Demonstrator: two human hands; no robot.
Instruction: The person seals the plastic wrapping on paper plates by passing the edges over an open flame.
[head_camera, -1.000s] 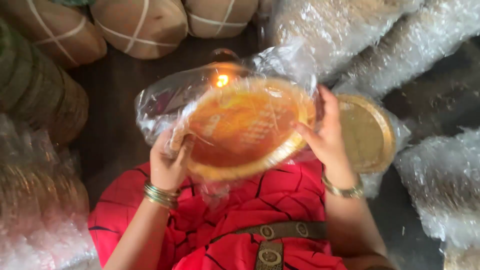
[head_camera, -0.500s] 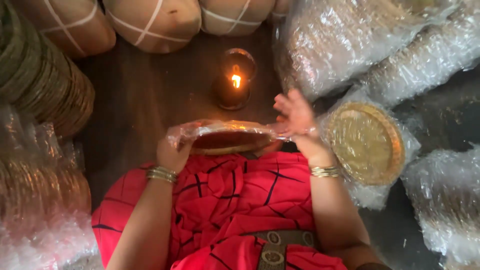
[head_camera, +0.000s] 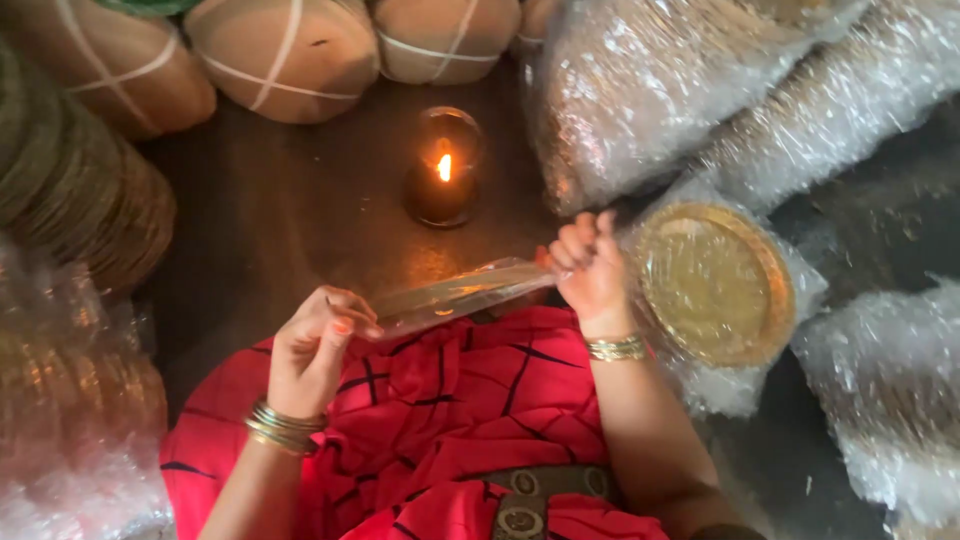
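Clear plastic film wraps the golden plate (head_camera: 455, 296) you hold, and the plate has just tipped: a second ago its round orange-gold face was turned up at you; half a second ago it was already going flat; now you see it edge-on, a thin glinting strip stretched between your hands above your red-clad lap (head_camera: 450, 400); that suggests you are turning it over to reach the wrap on the other side. Your left hand (head_camera: 315, 350) pinches the near end, thumb and fingers closed on the film-covered rim; your right hand (head_camera: 590, 265) is curled into a fist around the far end, gripping plate and gathered wrap together. Just beyond the plate a small candle (head_camera: 442, 180) burns in a dark glass holder on the wooden floor (head_camera: 270, 220); beside your right wrist lies another wrapped golden plate (head_camera: 715, 285); bubble-wrapped bundles (head_camera: 640, 90) crowd the right, stacked plates (head_camera: 80, 200) the left, and tied round parcels (head_camera: 285, 55) sit along the top.
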